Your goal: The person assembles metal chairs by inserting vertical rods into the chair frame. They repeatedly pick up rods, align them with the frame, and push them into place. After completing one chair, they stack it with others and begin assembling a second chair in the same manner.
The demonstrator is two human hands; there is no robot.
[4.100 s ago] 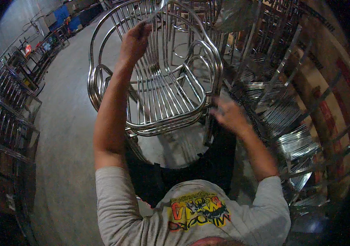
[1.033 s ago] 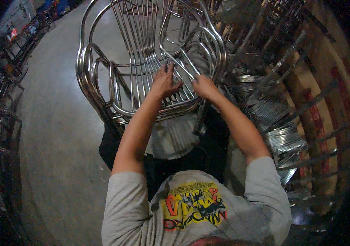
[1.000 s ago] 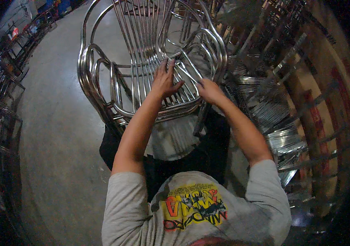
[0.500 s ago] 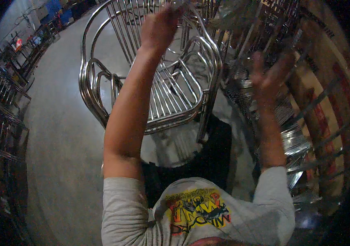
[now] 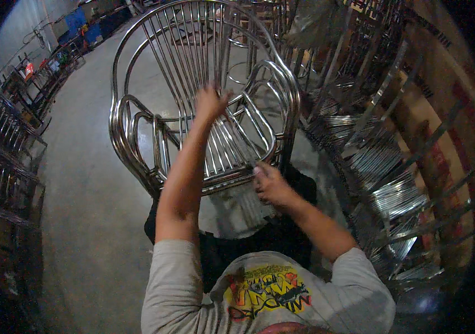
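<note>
A shiny metal tube armchair [image 5: 162, 67] stands upright in front of me, with a rounded back of slim bars and a slatted seat. My left hand [image 5: 211, 104] is over the rear of the seat, close to the lower back bars. Its fingers look closed, and blur hides what they hold, if anything. At the seat's front right corner is my right hand [image 5: 272, 186], fingers curled in with the thumb toward the seat rail. Whatever may be in it is too small or blurred to name.
Stacked metal chair frames [image 5: 399, 195] and large brown cardboard sheets [image 5: 438, 122] line the right side. More metal frames [image 5: 4, 161] stand along the left. A clear plastic bag or wrap [image 5: 318, 25] hangs behind the chair on the right. Grey concrete floor [image 5: 82, 211] surrounds the chair.
My left hand has come down from the top of the chair back to the seat. My right hand has swung left from beside the stacked frames to the seat's front corner, its fingers now curled.
</note>
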